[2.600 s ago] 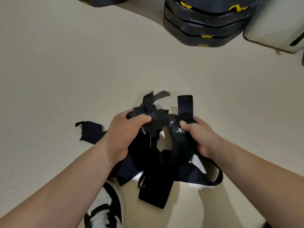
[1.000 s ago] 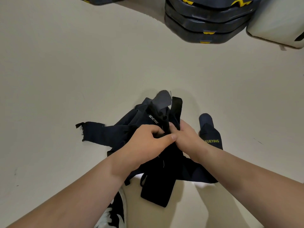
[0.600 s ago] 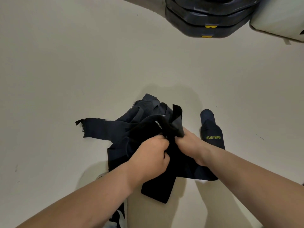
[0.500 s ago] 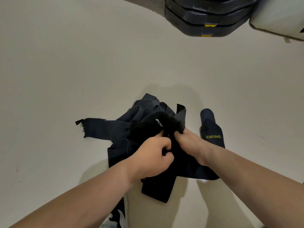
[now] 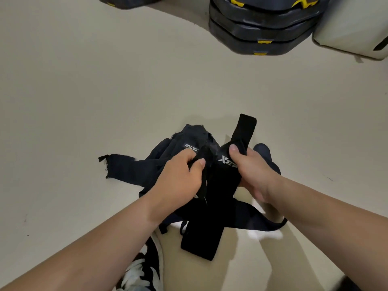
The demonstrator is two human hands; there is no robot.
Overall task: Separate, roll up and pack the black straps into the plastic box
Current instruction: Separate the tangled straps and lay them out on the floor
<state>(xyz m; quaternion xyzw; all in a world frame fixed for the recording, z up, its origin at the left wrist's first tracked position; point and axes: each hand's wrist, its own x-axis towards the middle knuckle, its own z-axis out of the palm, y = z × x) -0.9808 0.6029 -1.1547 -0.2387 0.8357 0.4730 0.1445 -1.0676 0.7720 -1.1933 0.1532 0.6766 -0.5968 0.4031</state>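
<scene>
A tangle of black straps (image 5: 163,162) lies on the pale floor in front of me. My right hand (image 5: 252,173) grips one wide black strap (image 5: 241,133) with white lettering; its free end sticks up past my thumb. My left hand (image 5: 178,181) pinches a narrower black strap end (image 5: 204,156) just left of it. One strap with a frayed end (image 5: 117,166) trails out to the left. Another strap loops on the floor under my right forearm (image 5: 262,223). No plastic box for packing can be made out for certain.
Stacked dark cases with yellow latches (image 5: 262,28) stand at the back, another dark case (image 5: 126,1) at the top left edge. A white container (image 5: 352,28) sits at the back right. My black-and-white shoe (image 5: 144,271) is at the bottom.
My hands have moved apart. The right hand has pulled the wide lettered strap up out of the pile, so its end now stands free; the left hand holds the narrower strap.
</scene>
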